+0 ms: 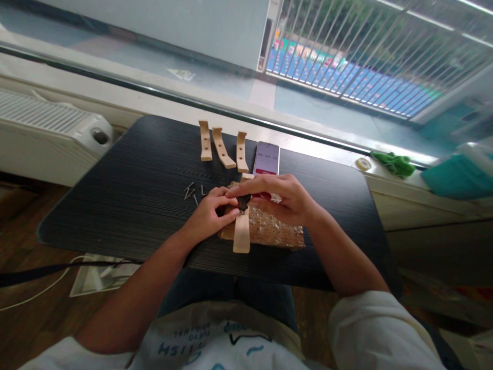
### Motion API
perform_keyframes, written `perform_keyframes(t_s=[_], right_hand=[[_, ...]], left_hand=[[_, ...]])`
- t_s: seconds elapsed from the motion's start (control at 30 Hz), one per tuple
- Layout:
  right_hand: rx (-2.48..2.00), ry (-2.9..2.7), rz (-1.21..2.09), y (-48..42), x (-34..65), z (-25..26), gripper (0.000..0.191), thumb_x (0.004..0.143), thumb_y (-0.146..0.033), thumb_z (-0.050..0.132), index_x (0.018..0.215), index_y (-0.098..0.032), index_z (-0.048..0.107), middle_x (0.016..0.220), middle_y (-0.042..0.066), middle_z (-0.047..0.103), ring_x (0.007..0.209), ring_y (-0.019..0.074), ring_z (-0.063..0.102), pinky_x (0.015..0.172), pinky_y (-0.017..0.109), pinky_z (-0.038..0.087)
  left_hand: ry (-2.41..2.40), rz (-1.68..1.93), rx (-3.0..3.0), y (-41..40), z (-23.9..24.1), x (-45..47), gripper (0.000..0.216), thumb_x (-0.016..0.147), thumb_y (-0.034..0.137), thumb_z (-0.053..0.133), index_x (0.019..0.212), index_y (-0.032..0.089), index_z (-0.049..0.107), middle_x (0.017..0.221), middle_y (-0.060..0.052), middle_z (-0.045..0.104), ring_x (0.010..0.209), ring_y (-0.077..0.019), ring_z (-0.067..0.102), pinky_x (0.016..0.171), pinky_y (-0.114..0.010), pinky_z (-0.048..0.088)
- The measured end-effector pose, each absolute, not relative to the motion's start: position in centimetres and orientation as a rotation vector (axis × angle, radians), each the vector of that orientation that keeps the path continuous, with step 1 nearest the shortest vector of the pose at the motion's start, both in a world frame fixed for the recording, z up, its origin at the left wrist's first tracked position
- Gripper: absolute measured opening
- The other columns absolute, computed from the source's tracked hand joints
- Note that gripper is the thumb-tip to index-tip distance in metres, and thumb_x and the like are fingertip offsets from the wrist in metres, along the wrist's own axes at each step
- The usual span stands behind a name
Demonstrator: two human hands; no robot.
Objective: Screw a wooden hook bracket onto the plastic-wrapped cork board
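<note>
A light wooden hook piece [241, 234] lies on a brown cardboard pad [275, 231] on the dark table [127, 195]. My left hand [210, 213] is closed, its fingers pressing on the piece's upper end. My right hand [283, 198] grips a small dark tool [242, 203] whose tip stands on the wooden piece. Several screws [192, 192] lie just left of my left hand. Three more wooden hook pieces [222, 146] lie in a row at the far side of the table.
A phone [266, 158] with a lit screen lies beyond my hands. A white radiator [46, 128] stands at left. On the window sill at right sit a green cloth [395, 163], a tape roll [363, 164] and a teal container [458, 174]. A black cable [46, 270] runs below the table's left edge.
</note>
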State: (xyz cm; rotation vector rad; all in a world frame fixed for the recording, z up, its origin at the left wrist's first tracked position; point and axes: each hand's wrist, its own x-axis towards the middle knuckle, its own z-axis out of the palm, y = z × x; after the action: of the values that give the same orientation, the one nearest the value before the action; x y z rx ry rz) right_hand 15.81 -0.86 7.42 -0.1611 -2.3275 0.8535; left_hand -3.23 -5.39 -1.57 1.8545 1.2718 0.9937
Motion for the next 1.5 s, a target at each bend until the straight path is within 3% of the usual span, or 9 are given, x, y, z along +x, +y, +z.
perform_keyframes(t_s=[0.47,0.83,1.13,1.5], right_hand=[[-0.200,-2.271,0.821,-1.1,15.8,7.5,0.020,0.089,-0.017,0.057,0.108,-0.014,0.066,0.091,0.003,0.073,0.061,0.0030,0.052,0.056,0.016,0.043],[-0.296,-2.227,0.786,-0.9,15.7,7.3,0.022,0.086,-0.029,0.064,0.102,-0.016,0.068,0.089,0.001,0.073,0.055,0.0016,0.048,0.051,0.017,0.039],[-0.254,-2.124,0.789,-0.8,15.4,6.5,0.023,0.079,-0.022,0.071,0.100,-0.015,0.067,0.090,0.002,0.073,0.062,0.0031,0.052,0.052,0.017,0.038],[-0.280,-2.029,0.748,-0.8,15.1,5.9,0.023,0.076,-0.024,0.074,0.093,-0.016,0.061,0.073,-0.004,0.057,0.057,0.0037,0.045,0.050,0.018,0.035]], left_hand=[[1.257,0.986,1.873,-5.4,-1.5,-3.3,0.015,0.077,0.031,0.062,0.084,0.019,0.069,0.094,-0.005,0.066,0.098,-0.0259,0.059,0.090,-0.042,0.048],[1.246,1.025,1.923,-5.5,-1.7,-3.3,0.015,0.078,0.029,0.061,0.085,0.019,0.070,0.096,-0.004,0.065,0.096,-0.0234,0.059,0.090,-0.039,0.047],[1.249,1.019,1.927,-5.4,-1.7,-3.2,0.013,0.078,0.029,0.060,0.082,0.021,0.070,0.095,-0.004,0.065,0.097,-0.0235,0.058,0.091,-0.038,0.047],[1.229,1.006,1.927,-5.4,-1.4,-3.3,0.015,0.078,0.029,0.059,0.082,0.020,0.071,0.095,-0.005,0.063,0.099,-0.0242,0.057,0.089,-0.038,0.047]])
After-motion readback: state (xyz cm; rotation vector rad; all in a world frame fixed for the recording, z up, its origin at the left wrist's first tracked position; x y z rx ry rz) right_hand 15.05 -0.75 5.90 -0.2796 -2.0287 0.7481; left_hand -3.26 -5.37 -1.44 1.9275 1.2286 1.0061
